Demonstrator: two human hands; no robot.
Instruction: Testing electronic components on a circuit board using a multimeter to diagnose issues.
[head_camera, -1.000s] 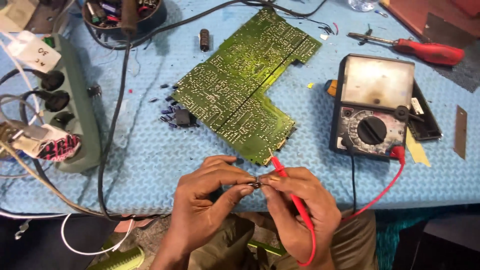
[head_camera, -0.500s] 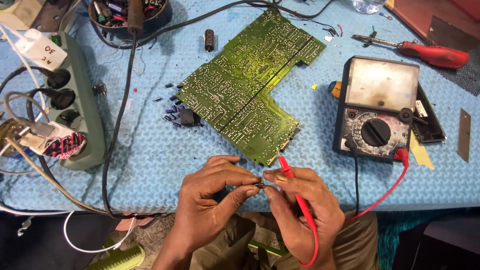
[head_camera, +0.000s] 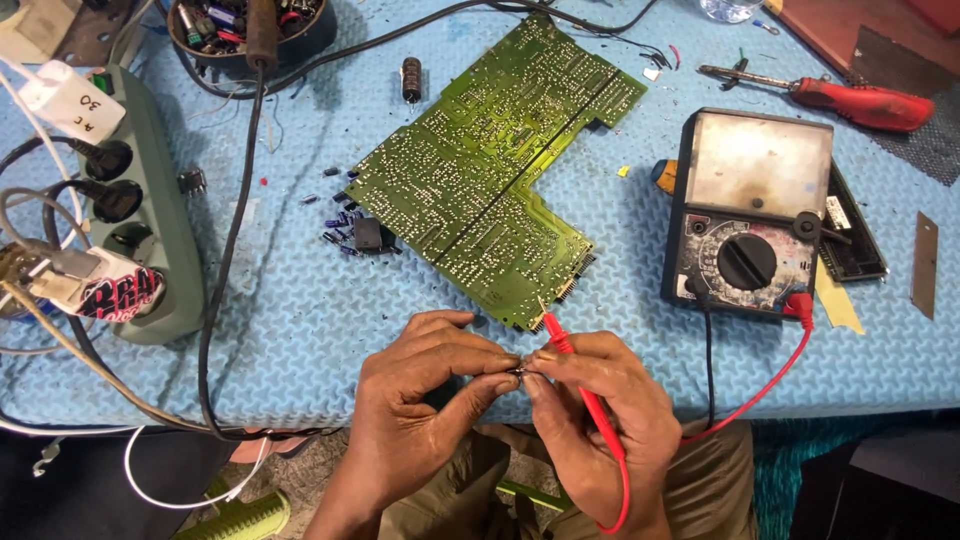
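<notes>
Component: a tiny dark part (head_camera: 522, 371) is pinched between my two hands, at the fingertips, just off the near edge of the blue mat (head_camera: 300, 330); too small for me to tell its kind
Left hand: my left hand (head_camera: 420, 405) is closed in a pinch, thumb and forefinger gripping the part from its left side
Right hand: my right hand (head_camera: 600, 410) is closed too, fingertips meeting the part from the right while it also grips the red probe (head_camera: 575, 375) like a pen
Axis: the part lies crosswise between the fingertips, as far as I can tell; both hands are equally near, touching it from opposite ends
Probe: its shaft runs through my right hand, metal tip pointing up and away past the fingertips, toward the board; whether the tip touches anything I cannot tell
Red lead: the red lead (head_camera: 760, 385) loops from below my right wrist out to the right and up
Circuit board: a green circuit board (head_camera: 490, 170) lies solder side up just beyond the fingertips, its near corner closest to the probe tip
Meter: an analogue multimeter (head_camera: 750, 215) sits beyond and to the right of my right hand, both leads plugged in
Power strip: a grey-green power strip (head_camera: 150, 210) lies far left of my left hand
Far edge: a red-handled screwdriver (head_camera: 850, 100) lies farthest right
</notes>
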